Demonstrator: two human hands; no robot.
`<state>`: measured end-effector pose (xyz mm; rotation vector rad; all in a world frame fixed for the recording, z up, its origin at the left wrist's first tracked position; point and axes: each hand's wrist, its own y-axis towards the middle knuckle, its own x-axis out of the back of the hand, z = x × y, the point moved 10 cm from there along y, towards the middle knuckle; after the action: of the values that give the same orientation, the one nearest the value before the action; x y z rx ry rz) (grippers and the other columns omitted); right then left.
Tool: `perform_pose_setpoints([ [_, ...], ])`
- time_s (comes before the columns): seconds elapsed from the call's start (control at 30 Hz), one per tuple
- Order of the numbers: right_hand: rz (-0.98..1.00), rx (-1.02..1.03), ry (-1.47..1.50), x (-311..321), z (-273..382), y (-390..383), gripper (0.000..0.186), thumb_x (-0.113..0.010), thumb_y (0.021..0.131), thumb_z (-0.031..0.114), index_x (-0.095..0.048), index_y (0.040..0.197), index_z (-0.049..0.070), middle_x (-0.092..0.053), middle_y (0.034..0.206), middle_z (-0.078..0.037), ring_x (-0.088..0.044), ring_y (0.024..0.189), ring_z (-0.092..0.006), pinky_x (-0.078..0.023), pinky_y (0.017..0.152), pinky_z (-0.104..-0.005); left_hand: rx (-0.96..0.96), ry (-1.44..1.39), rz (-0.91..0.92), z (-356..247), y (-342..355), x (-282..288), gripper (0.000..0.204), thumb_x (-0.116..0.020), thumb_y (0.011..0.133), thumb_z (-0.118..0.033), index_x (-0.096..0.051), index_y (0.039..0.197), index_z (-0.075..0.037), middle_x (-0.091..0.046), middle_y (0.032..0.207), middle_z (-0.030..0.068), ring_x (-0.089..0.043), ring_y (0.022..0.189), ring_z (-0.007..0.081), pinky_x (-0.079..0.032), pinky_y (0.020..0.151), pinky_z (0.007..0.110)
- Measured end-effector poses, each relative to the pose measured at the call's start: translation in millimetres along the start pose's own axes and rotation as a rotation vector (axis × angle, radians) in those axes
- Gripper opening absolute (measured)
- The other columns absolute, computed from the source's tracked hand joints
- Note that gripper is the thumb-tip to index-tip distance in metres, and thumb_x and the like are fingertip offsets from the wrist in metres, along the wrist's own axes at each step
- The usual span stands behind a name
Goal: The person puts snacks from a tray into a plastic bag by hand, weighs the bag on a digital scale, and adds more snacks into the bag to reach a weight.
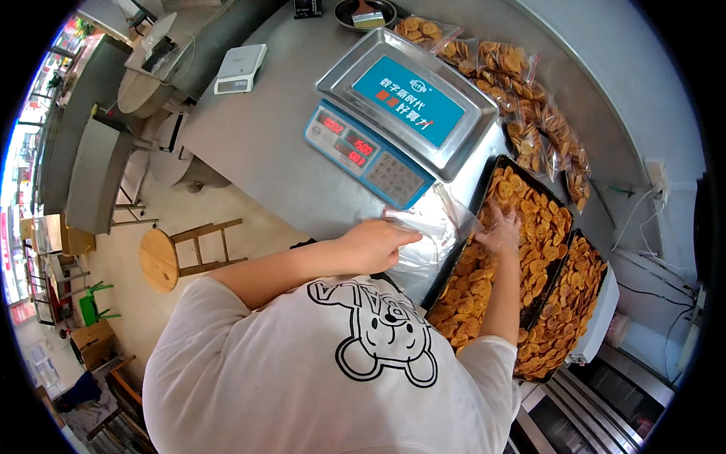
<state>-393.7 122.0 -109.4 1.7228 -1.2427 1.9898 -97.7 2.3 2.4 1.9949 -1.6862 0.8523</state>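
My left hand is closed at the edge of a clear plastic bag on the metal table, its index finger stretched over the film. My right hand, in a thin clear glove, reaches into a black tray of fried, golden-brown slices. Its fingers are apart among the slices; whether any lie under the palm is hidden. Beside the bag stands a blue price scale with a bare steel pan and lit red digits.
A second tray of slices adjoins at the right. Filled clear bags line the table's back edge. A small white scale and a dark bowl holding a brush sit farther back. A wooden stool stands left on the floor.
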Motion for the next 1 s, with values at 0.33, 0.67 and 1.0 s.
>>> perform_pose_setpoints([
  [0.33, -0.132, -0.109, 0.23, -18, -44, -43, 0.089, -0.086, 0.075, 0.04, -0.043, 0.148, 0.015, -0.045, 0.145, -0.02, -0.043, 0.135, -0.041, -0.044, 0.109, -0.0496, 0.021, -0.119, -0.014, 4, -5, 7, 0.048, -0.057, 0.083, -0.006, -0.064, 0.13, -0.009, -0.071, 0.109, 0.0168, -0.067, 0.098, 0.0361, -0.053, 0.085, 0.047],
  [0.67, -0.193, -0.129, 0.41, -14, -31, -48, 0.097, -0.088, 0.074, 0.031, -0.037, 0.153, 0.01, -0.051, 0.14, -0.021, -0.05, 0.128, -0.0381, -0.047, 0.107, -0.0474, -0.011, -0.085, 0.02, -2, 0, 7, 0.047, -0.058, 0.083, -0.007, -0.064, 0.13, -0.01, -0.071, 0.116, 0.0148, -0.068, 0.1, 0.0333, -0.054, 0.084, 0.045],
  [1.0, -0.122, -0.112, 0.476, -37, -35, -26, 0.056, -0.084, 0.078, 0.016, -0.059, 0.125, -0.003, -0.066, 0.122, -0.021, -0.065, 0.109, -0.0364, -0.054, 0.09, -0.043, -0.003, -0.069, 0.078, -5, 3, -1, 0.049, -0.057, 0.084, -0.007, -0.063, 0.132, -0.01, -0.071, 0.113, 0.0154, -0.067, 0.101, 0.0342, -0.053, 0.086, 0.046],
])
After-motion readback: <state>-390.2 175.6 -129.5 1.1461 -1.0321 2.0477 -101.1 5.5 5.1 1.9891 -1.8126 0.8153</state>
